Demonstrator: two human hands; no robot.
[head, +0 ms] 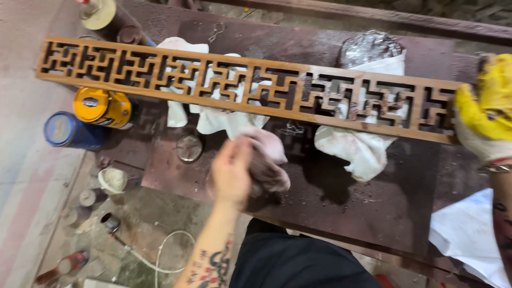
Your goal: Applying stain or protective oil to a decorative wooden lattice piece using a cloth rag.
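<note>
1. I am seeing my right hand (482, 114), in a yellow glove, half cut off at the frame edge; its fingers are closing on the end of the long carved wooden lattice panel (250, 88), which is lying across the dark workbench (373, 202).
2. My left hand (232, 173) is blurring, fingers pressed together, pinching a stained rag (269, 165) below the panel.
3. A yellow can (104, 108) and a blue can (69, 129) are lying at the bench's left end, labels unreadable.

One lattice panel (250, 88); two cans (104, 108); three white cloths (362, 146).
</note>
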